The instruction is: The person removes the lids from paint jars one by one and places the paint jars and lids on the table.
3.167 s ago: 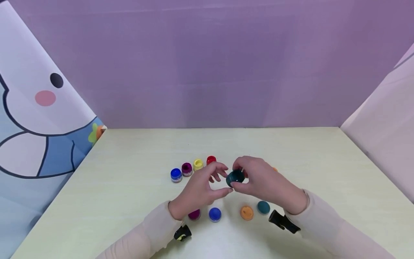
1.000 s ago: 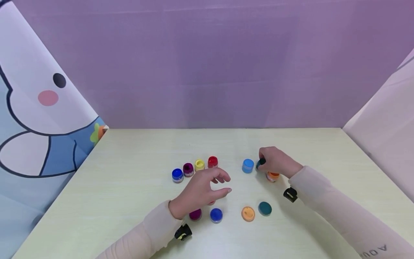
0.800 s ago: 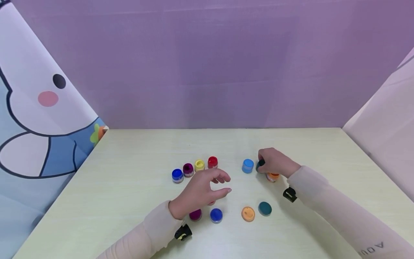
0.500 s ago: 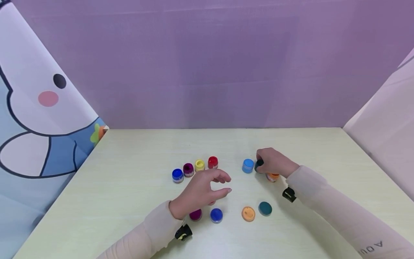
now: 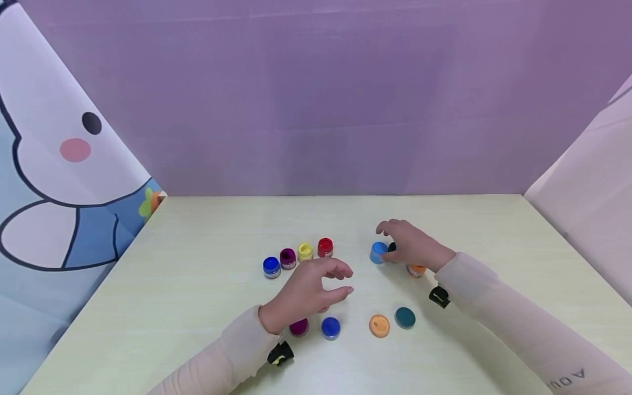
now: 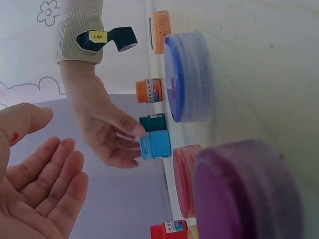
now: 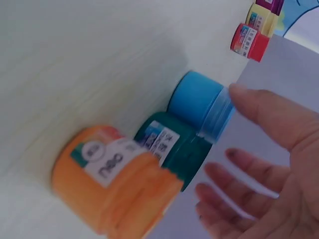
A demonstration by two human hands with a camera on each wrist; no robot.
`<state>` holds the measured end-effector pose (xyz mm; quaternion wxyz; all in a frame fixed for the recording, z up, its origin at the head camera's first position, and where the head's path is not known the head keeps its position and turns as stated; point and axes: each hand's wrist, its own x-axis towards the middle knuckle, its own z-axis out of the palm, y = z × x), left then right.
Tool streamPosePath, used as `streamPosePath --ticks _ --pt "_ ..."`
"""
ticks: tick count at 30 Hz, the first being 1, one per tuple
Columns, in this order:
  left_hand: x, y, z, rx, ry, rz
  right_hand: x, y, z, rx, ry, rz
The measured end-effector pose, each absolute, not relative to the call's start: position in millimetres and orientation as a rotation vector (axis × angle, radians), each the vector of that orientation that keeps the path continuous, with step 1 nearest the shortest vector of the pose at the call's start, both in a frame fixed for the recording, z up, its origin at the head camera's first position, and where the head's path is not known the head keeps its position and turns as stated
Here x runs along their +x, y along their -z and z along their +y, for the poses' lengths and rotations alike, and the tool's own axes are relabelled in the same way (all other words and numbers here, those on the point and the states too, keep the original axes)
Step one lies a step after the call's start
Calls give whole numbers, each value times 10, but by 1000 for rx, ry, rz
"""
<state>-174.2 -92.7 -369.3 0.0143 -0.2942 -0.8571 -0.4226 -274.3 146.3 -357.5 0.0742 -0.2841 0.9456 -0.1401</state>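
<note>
My right hand (image 5: pixel 412 245) reaches over the light blue paint jar (image 7: pixel 197 99) with its fingers spread. The thumb tip lies at the jar's translucent top rim; whether it touches, I cannot tell. Close beside that jar stands the dark green paint jar (image 7: pixel 172 144), partly behind the hand in the head view. An orange paint jar (image 7: pixel 109 174) stands at the near side of the green one. My left hand (image 5: pixel 306 288) hovers over the middle of the table, fingers loosely bent and holding nothing. Under it, a red lid (image 6: pixel 187 181) shows in the left wrist view.
On the left a row holds a blue jar (image 5: pixel 271 267), a purple jar (image 5: pixel 288 258), a yellow jar (image 5: pixel 305 252) and a red jar (image 5: pixel 325 247). Nearer lie a purple lid (image 5: pixel 298 328), a blue lid (image 5: pixel 331 328), an orange lid (image 5: pixel 379 326) and a green lid (image 5: pixel 405 318).
The dark green jar, earlier held up between the hands, now stands beside the light blue one. My right hand has let go of it and moved left, fingers spreading. My left hand stays put.
</note>
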Motion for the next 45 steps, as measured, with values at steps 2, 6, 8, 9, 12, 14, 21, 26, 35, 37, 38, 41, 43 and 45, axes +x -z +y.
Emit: streamPosePath --ticks 2,6,8,9,12,14,21,26,35,37,38,41,43,45 --pt "-1742 3695 -928 -917 1314 -2665 -2741 3568 1434 -907 430 2824" --pt "-1737 3695 -923 -904 1327 -2671 -2748 3565 1403 -936 448 2801" --pt "-1735 3691 -919 -895 1328 -2682 -2755 3572 1396 -925 448 2796" --pt "-1733 3689 -919 -892 1331 -2687 -2756 3574 1392 -916 452 2793" --pt "-1734 3679 -923 -888 1312 -2698 -2765 3584 1381 -897 455 2786" --pt "-1740 3679 -931 -888 1280 -2701 -2770 3590 1373 -892 454 2785" --pt "-1774 3700 -955 -871 1207 -2713 -2773 3598 1356 -910 465 2792" --pt "-1790 3709 -950 -824 1192 -2748 -2716 3529 1343 -929 493 2825" --pt "-1820 3709 -938 -781 1213 -2744 -2424 3361 1327 -1041 770 2781" --pt "-1821 3702 -932 -774 1226 -2742 -2366 3351 1333 -1081 830 2767" --pt "-1821 3701 -929 -773 1231 -2741 -2336 3346 1334 -1094 860 2757" --pt "-1817 3699 -926 -774 1256 -2728 -2244 3325 1325 -1135 930 2733" --pt "-1813 3701 -924 -781 1279 -2712 -2182 3309 1309 -1171 971 2718" --pt "-1810 3703 -922 -800 1312 -2685 -2121 3292 1287 -1216 1004 2702"
